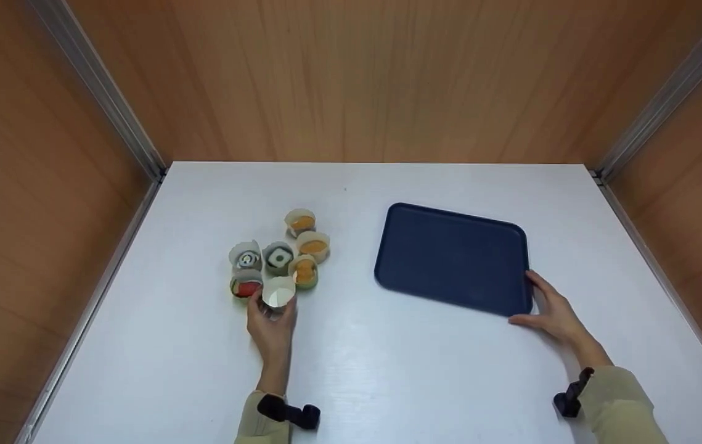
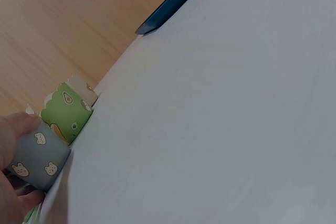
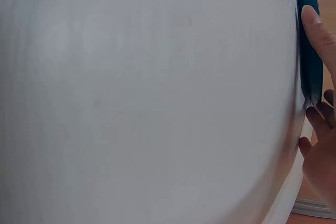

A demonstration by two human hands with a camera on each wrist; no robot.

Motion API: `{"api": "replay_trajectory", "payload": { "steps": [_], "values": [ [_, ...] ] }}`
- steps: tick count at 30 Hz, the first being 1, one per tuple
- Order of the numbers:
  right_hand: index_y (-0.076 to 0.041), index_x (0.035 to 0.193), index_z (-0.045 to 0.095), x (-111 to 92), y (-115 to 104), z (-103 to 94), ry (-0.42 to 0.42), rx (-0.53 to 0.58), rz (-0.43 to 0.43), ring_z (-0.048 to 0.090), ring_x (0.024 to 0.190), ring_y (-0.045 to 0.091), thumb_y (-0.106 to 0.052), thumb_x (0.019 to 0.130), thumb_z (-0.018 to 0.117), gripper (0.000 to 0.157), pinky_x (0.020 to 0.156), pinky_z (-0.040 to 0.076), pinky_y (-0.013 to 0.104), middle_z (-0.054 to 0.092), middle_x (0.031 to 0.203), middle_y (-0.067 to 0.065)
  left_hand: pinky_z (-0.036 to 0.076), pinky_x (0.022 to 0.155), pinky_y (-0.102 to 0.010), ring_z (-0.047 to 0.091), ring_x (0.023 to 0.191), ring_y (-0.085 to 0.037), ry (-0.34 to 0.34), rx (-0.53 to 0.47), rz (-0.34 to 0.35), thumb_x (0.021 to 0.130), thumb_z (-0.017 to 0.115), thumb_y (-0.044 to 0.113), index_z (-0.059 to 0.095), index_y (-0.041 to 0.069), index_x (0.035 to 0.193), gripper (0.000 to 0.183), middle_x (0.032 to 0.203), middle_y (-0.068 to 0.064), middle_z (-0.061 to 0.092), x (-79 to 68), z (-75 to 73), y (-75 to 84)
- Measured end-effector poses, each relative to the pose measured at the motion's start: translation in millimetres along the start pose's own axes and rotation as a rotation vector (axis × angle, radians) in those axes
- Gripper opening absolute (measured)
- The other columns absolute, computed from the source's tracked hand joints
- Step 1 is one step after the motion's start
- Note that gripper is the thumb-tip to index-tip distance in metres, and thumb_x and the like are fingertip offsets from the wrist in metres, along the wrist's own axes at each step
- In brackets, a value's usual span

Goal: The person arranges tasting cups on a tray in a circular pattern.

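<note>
"Left hand (image 1: 273, 330) first: what has it got?"

"It pinches a grey cup (image 2: 37, 156) between thumb and fingers, at the near side of the cluster. Its inside looks pale; I can't tell whether anything lies in it, or whether its base is quite on the table (image 1: 375, 370)."

"And the other hand?"

"Right hand (image 1: 548, 311) is spread wide around the near right corner of the blue tray (image 1: 452, 259), thumb at the near edge, fingers at the right edge. The tray lies flat, well apart from the cups."

"What worries you?"

"Crowding. A green cup (image 1: 308, 285) is just beside the grey one, a cup with red filling (image 1: 246, 277) is close on its other side, and another cup (image 1: 278, 272) is just behind. A sideways pull could knock one over and spill its filling."

"The grip itself?"

"Those walls look like thin paper, so a hard squeeze might buckle them, and too loose a pinch might let the cup slip."

"The tray?"

"Only one corner is touched, so an uneven push there would probably swing it round."
</note>
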State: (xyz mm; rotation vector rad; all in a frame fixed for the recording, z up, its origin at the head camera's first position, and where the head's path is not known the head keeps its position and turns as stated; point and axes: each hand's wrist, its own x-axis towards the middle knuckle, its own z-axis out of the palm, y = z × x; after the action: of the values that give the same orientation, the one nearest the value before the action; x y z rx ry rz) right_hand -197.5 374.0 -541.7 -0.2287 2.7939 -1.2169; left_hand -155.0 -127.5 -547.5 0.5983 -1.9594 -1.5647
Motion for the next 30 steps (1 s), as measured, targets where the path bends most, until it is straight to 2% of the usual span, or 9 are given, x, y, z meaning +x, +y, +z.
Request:
{"api": "replay_trajectory", "payload": {
  "steps": [10, 20, 30],
  "values": [
    [-0.010, 0.141, 0.021, 7.5, -7.5, 7.5, 0.001, 0.029, -0.029, 0.013, 0.128, 0.040, -0.033, 0.060, 0.080, 0.103, 0.100, 0.014, 0.055, 0.021, 0.142, 0.020, 0.044, 0.082, -0.039, 0.051, 0.098, -0.030, 0.024, 0.002, 0.060, 0.066, 0.076, 0.004, 0.045, -0.007, 0.116, 0.060, 0.112, -0.021, 0.050, 0.9, 0.9, -3.1],
    [-0.011, 0.141, 0.021, 13.4, -11.7, 12.5, -0.011, 0.044, -0.054, 0.013, 0.129, 0.039, -0.032, 0.061, 0.080, 0.102, 0.100, 0.014, 0.054, 0.021, 0.142, 0.019, 0.043, 0.085, -0.040, 0.049, 0.101, -0.031, 0.005, 0.021, 0.008, 0.067, 0.074, 0.004, 0.044, -0.006, 0.117, 0.059, 0.114, -0.021, 0.050, 2.4, 1.9, -0.7],
    [-0.010, 0.141, 0.021, 22.2, -14.0, 20.3, -0.018, 0.029, -0.060, 0.014, 0.129, 0.039, -0.033, 0.061, 0.080, 0.102, 0.101, 0.015, 0.054, 0.021, 0.142, 0.019, 0.043, 0.085, -0.039, 0.050, 0.101, -0.030, 0.007, 0.001, 0.014, 0.067, 0.075, 0.004, 0.045, -0.006, 0.117, 0.059, 0.114, -0.021, 0.050, 3.1, 2.9, 0.3]
  ]
}}
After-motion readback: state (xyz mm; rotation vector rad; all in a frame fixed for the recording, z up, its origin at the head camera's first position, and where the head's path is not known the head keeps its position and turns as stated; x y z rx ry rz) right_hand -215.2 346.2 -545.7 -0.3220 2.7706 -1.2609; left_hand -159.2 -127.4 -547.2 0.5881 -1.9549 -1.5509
